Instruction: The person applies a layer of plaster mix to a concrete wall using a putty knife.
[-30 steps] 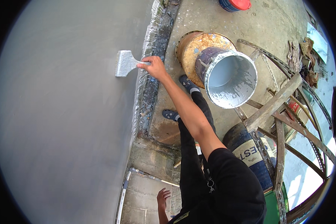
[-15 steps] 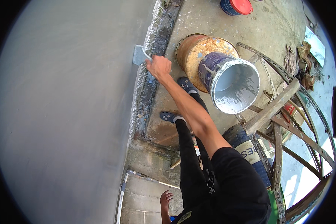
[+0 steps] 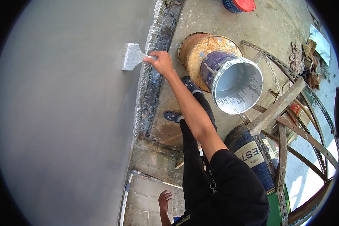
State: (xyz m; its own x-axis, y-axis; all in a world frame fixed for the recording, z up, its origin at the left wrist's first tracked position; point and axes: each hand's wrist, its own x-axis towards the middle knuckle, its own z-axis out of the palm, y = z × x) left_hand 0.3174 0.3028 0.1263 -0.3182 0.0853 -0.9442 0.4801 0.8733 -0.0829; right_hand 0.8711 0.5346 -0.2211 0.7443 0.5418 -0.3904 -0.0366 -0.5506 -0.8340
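Observation:
A wide flat paintbrush (image 3: pixel 133 56), coated in pale grey-white paint, is gripped by its handle in my right hand (image 3: pixel 161 62). Its broad side faces me, and its bristle end lies at the smooth grey wall (image 3: pixel 75 113), near the rough, paint-crusted edge; whether the bristles touch cannot be told. Low in the view, my left hand (image 3: pixel 164 201) hangs with nothing in it, its fingers loosely apart. Right of my right arm, a purple bucket (image 3: pixel 217 67) tilts toward me on a rusty drum (image 3: pixel 194 69); grey-white paint coats its inside and rim.
A blue drum (image 3: pixel 239 141) and a curved metal-and-wood frame (image 3: pixel 277 103) crowd the right side. A dark bucket with a red lid (image 3: pixel 239 5) stands on the concrete floor (image 3: pixel 282 34) at the far end. Pipes (image 3: pixel 150 177) run along the lower wall by my left hand.
The paintbrush has swung so that its broad side shows, and its head reaches farther left over the wall. My right hand has shifted slightly up and turned with it.

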